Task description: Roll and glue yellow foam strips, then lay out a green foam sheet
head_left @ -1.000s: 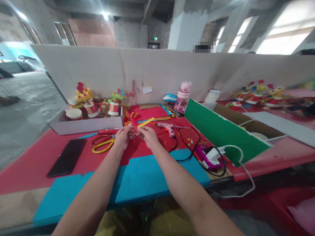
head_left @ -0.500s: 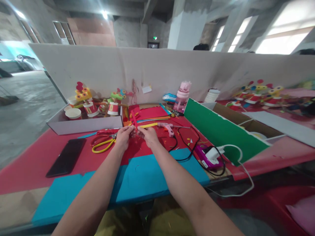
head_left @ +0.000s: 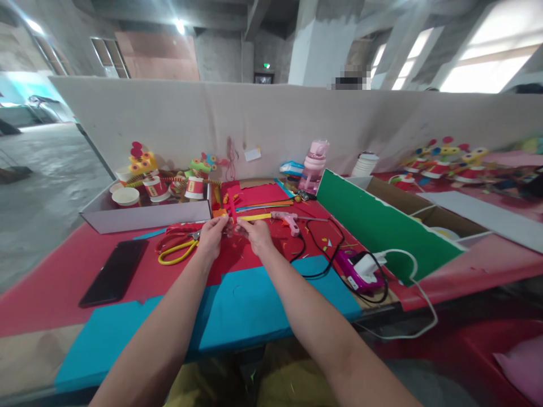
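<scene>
My left hand (head_left: 212, 232) and my right hand (head_left: 255, 233) meet above the red table covering, fingertips almost touching. Both pinch a narrow red paper strip (head_left: 233, 209), which stands up between them; its lower end is hidden by the fingers. A yellow strip (head_left: 257, 216) stretches from beside my right fingertips toward a pink glue gun (head_left: 291, 222). Left of my left hand lie scissors with yellow handles (head_left: 176, 252) and a red-handled tool (head_left: 173, 230), partly overlapping. Small orange pieces (head_left: 219, 213) are just beyond my left fingers.
A black phone (head_left: 113, 273) lies at left. Behind it, a white box (head_left: 148, 217) holds paper cups and paper figures. A green-sided box (head_left: 377, 220) and a purple power strip (head_left: 358, 274) with cables stand at right. Blue sheets (head_left: 254, 305) cover the front edge; a white partition (head_left: 178, 118) rises behind.
The red strip between my fingers has shifted; its upper part leaned left and now stands more upright. Both hands stay nearly in place, still pinching.
</scene>
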A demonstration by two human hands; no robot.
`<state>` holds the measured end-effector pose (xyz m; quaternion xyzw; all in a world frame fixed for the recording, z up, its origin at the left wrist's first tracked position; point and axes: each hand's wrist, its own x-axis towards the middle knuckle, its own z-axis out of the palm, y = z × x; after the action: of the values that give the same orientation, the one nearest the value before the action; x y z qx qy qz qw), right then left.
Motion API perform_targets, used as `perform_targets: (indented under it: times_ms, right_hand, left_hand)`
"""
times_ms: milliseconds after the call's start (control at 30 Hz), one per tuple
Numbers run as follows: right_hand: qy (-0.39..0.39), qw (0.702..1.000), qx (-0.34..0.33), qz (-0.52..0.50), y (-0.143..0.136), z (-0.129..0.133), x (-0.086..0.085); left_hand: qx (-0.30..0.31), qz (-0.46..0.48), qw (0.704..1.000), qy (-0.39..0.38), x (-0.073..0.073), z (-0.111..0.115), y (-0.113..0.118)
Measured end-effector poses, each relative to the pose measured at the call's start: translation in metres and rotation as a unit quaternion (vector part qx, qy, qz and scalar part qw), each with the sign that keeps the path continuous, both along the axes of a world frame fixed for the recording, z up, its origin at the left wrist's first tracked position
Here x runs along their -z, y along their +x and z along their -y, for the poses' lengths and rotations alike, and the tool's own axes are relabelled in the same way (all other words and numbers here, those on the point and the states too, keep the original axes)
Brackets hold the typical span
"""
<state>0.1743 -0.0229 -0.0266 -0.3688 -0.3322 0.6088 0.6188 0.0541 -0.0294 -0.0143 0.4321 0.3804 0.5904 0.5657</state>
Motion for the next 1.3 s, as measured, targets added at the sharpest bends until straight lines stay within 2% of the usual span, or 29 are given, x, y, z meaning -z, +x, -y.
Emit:
perform_targets:
  times_ms: [167, 400, 533, 733, 1300]
  right_hand:
    - [0.001, 1.0, 0.002, -0.007, -0.0015, 0.002, -0.0024]
    - [0.012, 0.997, -0.06, -0.042, 0.0051, 0.0028, -0.0037]
    - [0.009, 0.996, -0.067, -0.064, 0.0052, 0.0005, 0.0013]
    - [0.017, 0.994, -0.092, -0.064, 0.0029, 0.001, 0.0029]
    - [0.003, 0.998, -0.049, -0.036, 0.0018, 0.0021, 0.0017]
  left_hand:
    - [-0.012, -0.052, 0.998, 0.019, -0.001, 0.0006, 0.0008]
    - [-0.018, 0.028, 0.999, -0.019, 0.0, -0.0018, -0.0031]
    - [-0.003, 0.021, 0.999, -0.026, 0.0001, -0.0009, -0.0012]
    - [-0.014, 0.003, 1.0, -0.007, 0.0028, -0.0027, -0.0007]
    - [-0.027, -0.014, 1.0, 0.002, 0.0034, -0.0004, 0.0029]
